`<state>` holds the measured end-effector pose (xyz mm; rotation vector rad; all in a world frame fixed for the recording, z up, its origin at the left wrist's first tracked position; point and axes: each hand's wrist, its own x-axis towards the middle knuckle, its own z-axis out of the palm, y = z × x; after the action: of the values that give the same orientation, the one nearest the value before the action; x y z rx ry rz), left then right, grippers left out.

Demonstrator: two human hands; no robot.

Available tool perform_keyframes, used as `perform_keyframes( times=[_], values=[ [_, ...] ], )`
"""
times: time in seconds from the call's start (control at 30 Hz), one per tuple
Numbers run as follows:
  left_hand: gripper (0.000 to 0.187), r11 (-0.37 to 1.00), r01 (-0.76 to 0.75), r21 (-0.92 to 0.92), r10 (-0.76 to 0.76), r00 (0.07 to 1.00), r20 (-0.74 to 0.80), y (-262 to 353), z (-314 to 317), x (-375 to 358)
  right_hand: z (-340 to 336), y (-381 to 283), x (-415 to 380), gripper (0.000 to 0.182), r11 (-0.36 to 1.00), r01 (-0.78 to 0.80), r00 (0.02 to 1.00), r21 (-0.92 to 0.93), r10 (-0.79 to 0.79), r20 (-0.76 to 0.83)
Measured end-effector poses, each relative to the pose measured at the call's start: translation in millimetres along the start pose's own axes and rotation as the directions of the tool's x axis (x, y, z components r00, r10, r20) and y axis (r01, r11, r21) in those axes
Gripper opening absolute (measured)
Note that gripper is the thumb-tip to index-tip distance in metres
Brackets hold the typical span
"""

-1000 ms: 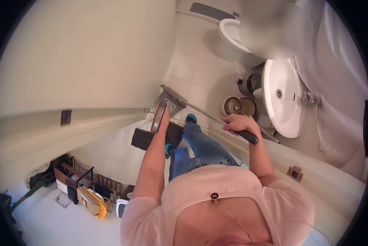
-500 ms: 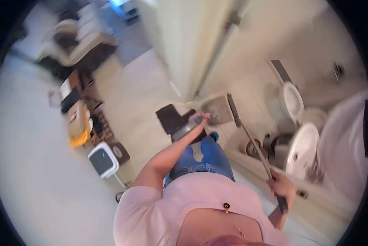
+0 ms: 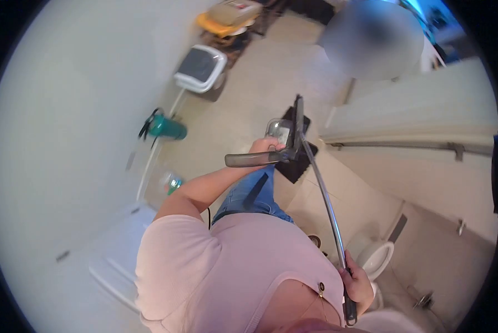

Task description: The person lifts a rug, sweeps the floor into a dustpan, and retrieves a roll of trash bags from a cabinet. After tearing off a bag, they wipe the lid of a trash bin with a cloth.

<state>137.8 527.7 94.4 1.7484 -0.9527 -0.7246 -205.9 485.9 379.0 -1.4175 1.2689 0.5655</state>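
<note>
My right hand (image 3: 357,284) is closed around the dark grip of a long-handled squeegee (image 3: 327,197). Its metal pole runs up and away to a narrow dark head (image 3: 299,119), which overlaps the area beside my left hand. My left hand (image 3: 267,145) is closed on a translucent grey long-handled thing (image 3: 251,160); a clear, rounded part with a pale label (image 3: 281,132) shows just beyond the fingers. The thing's exact kind I cannot tell. Below the squeegee head a dark floor mat (image 3: 296,169) lies by my feet.
Left along the wall stand a green fire extinguisher (image 3: 167,126), a clear bottle (image 3: 172,182) and a bin with a white-rimmed lid (image 3: 201,67). A yellow and tan box (image 3: 229,18) is farther off. To the right are a door (image 3: 415,105) and a toilet (image 3: 377,260).
My view has swung round, bringing the fire extinguisher into sight and shifting the doorway right. The squeegee head now lies close by my left hand. Both hands keep their holds.
</note>
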Motion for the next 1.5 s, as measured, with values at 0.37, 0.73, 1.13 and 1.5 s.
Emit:
perform_keyframes(
  times=[0.37,0.73,1.13,1.5],
  values=[
    [0.043,0.902,0.431,0.024,-0.364,0.789,-0.495,-105.4,-144.8,-136.9,69.1,-49.1,5.8,0.054,0.977,0.082,0.982,-0.196,-0.046,0.184],
    [0.042,0.798,0.547,-0.252,-0.571,0.553,-0.607,-213.2,-269.2,-244.9,199.7,-83.8,2.5,0.050,0.952,0.104,0.962,-0.289,-0.022,0.273],
    [0.071,0.713,0.394,-0.579,-0.701,0.416,-0.580,-305.0,-309.8,-337.3,277.1,-85.7,-49.1,0.047,0.985,0.130,0.971,-0.116,-0.103,0.216],
    [0.057,-0.396,0.423,-0.815,-0.372,0.737,0.564,-169.6,-166.5,-248.7,289.3,-72.3,-66.5,0.056,0.963,0.171,0.943,0.209,-0.221,0.248]
  ],
)
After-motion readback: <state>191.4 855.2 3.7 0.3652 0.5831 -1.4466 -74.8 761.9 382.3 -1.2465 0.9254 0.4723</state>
